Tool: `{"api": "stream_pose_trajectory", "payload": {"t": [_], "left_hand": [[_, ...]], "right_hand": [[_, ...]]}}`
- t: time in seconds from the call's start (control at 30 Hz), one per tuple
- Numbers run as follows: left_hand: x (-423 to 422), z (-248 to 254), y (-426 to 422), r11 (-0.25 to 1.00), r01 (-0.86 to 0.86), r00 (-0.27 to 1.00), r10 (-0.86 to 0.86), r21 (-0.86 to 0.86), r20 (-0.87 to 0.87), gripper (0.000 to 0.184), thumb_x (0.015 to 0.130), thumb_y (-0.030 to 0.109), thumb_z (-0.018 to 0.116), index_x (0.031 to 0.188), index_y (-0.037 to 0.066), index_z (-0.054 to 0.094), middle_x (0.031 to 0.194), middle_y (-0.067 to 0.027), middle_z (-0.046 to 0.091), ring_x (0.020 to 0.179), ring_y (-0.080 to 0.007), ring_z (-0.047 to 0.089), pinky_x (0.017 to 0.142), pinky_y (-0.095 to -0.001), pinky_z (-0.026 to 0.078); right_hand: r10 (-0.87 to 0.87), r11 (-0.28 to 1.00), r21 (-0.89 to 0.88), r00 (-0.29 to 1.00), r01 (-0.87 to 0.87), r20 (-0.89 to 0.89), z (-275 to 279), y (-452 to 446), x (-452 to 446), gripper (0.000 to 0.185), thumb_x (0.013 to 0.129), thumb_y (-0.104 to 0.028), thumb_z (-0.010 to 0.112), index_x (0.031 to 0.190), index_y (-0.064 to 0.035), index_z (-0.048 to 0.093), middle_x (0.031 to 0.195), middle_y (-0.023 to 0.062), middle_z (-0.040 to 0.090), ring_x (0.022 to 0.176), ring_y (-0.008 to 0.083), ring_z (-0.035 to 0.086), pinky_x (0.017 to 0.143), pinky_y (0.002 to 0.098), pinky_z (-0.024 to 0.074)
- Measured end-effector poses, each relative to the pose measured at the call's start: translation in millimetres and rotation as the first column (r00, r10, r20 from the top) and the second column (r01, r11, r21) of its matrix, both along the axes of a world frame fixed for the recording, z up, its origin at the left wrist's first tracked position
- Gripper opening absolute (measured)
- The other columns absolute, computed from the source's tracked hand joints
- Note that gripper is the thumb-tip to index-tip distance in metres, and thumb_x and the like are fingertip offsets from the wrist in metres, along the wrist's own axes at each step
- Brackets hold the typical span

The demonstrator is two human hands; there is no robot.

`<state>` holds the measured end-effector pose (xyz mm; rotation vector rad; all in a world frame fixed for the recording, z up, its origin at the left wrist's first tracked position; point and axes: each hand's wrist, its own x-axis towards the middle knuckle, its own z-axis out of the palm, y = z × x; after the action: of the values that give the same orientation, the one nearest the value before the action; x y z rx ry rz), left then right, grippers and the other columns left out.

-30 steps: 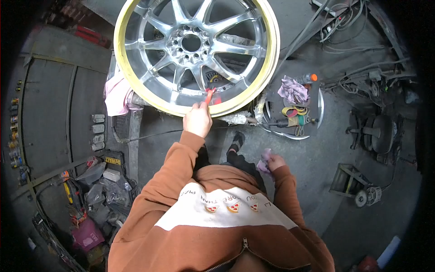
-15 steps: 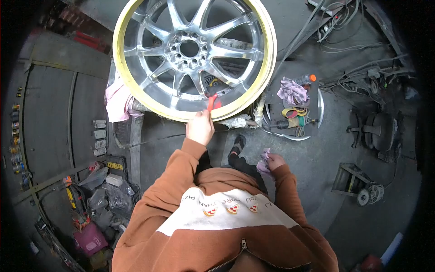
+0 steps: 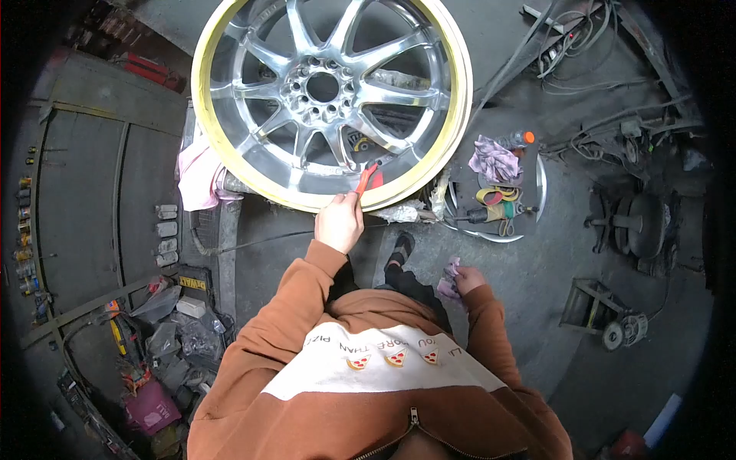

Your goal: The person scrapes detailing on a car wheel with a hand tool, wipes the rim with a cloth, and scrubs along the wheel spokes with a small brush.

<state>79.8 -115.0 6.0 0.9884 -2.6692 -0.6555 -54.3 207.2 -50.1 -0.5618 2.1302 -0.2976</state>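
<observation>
A polished multi-spoke alloy wheel [image 3: 368,96] with a yellow-edged rim lies face up in front of me. My left hand [image 3: 340,223] is closed at the near edge of the rim, gripping a slim red tool [image 3: 365,181] with a small dark tip. That tip reaches over the inner barrel near the lower right spokes; its exact kind I cannot make out. Down by my side, my right hand [image 3: 469,280] is closed on a crumpled pinkish-purple rag [image 3: 449,279], held apart from the wheel.
Right of the wheel, a round stand [image 3: 542,203] carries another crumpled rag [image 3: 494,159], an orange-capped bottle [image 3: 523,139] and a green air tool [image 3: 502,210]. A pink cloth [image 3: 198,175] hangs at the left. Cables, a chair [image 3: 642,230] and bagged clutter [image 3: 201,337] lie farther out.
The tip of the red tool has shifted slightly right along the barrel, with my left hand following a little. The rag in my right hand hangs slightly lower.
</observation>
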Motion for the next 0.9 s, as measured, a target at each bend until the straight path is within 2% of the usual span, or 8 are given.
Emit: {"api": "stream_pose_trajectory", "payload": {"t": [0.1,0.33,0.4,0.57,0.63,0.73,0.77,0.9], "left_hand": [[1.7,-8.0,-9.3,0.999,-0.032,0.999,0.031,-0.032,-0.045,0.009,0.083,0.012,0.059,0.085,0.004,0.060,0.072,-0.0176,0.059,0.065,-0.0377,0.059,0.060,-0.0456,0.049],[4.8,-6.7,-6.1,0.999,-0.043,0.998,0.044,0.025,-0.051,0.010,0.083,0.014,0.058,0.086,0.005,0.062,0.073,-0.0166,0.060,0.068,-0.0370,0.060,0.062,-0.0457,0.049],[7.6,-5.6,-8.5,0.997,-0.068,0.996,0.070,0.027,-0.057,0.008,0.083,0.015,0.057,0.084,0.006,0.058,0.076,-0.0151,0.059,0.067,-0.0376,0.061,0.062,-0.0471,0.051],[6.5,-3.2,-13.9,0.996,-0.069,0.995,0.073,0.059,-0.062,0.010,0.083,0.013,0.056,0.086,0.005,0.061,0.074,-0.0160,0.059,0.066,-0.0380,0.059,0.061,-0.0468,0.048],[9.1,13.5,-17.4,0.998,-0.065,0.981,0.067,0.017,-0.182,0.011,0.082,0.012,0.058,0.090,0.004,0.061,0.075,-0.0153,0.059,0.066,-0.0362,0.061,0.059,-0.0450,0.050],[13.2,57.3,-3.3,0.994,-0.073,0.938,0.096,0.082,-0.334,0.014,0.081,0.008,0.060,0.093,0.002,0.061,0.074,-0.0159,0.058,0.065,-0.0356,0.061,0.057,-0.0434,0.050],[9.4,68.2,5.6,0.999,-0.010,0.906,0.030,0.050,-0.422,0.018,0.078,0.006,0.061,0.096,0.001,0.062,0.073,-0.0153,0.058,0.065,-0.0343,0.062,0.055,-0.0413,0.050],[-33.7,91.3,56.7,0.944,0.287,0.933,-0.238,0.161,-0.271,0.020,0.079,0.008,0.061,0.098,0.002,0.061,0.079,-0.0160,0.059,0.069,-0.0350,0.062,0.062,-0.0408,0.052]], "right_hand": [[-0.054,0.995,-0.092,0.996,0.047,-0.071,-13.2,8.1,7.5,0.032,0.079,-0.015,0.050,0.105,-0.0028,0.065,0.099,0.0252,0.062,0.094,0.0420,0.059,0.085,0.0446,0.0464],[-0.208,0.978,-0.032,0.978,0.208,0.005,-10.0,7.0,14.2,0.032,0.081,-0.016,0.050,0.105,-0.0029,0.065,0.102,0.0252,0.062,0.097,0.0413,0.058,0.087,0.0444,0.0457],[-0.005,1.000,0.029,0.999,0.006,-0.048,5.4,-3.6,9.2,0.032,0.081,-0.017,0.050,0.106,-0.0027,0.065,0.103,0.0256,0.061,0.099,0.0406,0.058,0.088,0.0431,0.0456],[-0.102,0.993,-0.066,0.991,0.097,-0.087,-6.9,6.8,16.9,0.031,0.081,-0.015,0.050,0.107,-0.0049,0.065,0.099,0.0265,0.062,0.096,0.0406,0.060,0.084,0.0425,0.0471],[-0.020,1.000,0.016,1.000,0.021,-0.024,8.7,-5.2,9.3,0.027,0.083,-0.012,0.052,0.106,-0.0044,0.064,0.099,0.0237,0.063,0.094,0.0379,0.061,0.082,0.0394,0.0467],[-0.084,0.995,0.056,0.996,0.084,0.011,16.7,-8.5,10.7,0.029,0.083,-0.013,0.052,0.107,-0.0021,0.063,0.099,0.0222,0.064,0.095,0.0369,0.061,0.083,0.0377,0.0467],[-0.116,0.993,0.035,0.993,0.116,0.002,13.5,-3.2,12.3,0.030,0.082,-0.012,0.052,0.108,-0.0015,0.063,0.099,0.0217,0.065,0.095,0.0368,0.062,0.083,0.0372,0.0467],[-0.187,0.980,-0.055,0.981,0.190,0.046,-27.2,23.2,19.3,0.031,0.082,-0.016,0.051,0.109,-0.0087,0.065,0.101,0.0245,0.062,0.097,0.0404,0.059,0.085,0.0436,0.0466]]}}
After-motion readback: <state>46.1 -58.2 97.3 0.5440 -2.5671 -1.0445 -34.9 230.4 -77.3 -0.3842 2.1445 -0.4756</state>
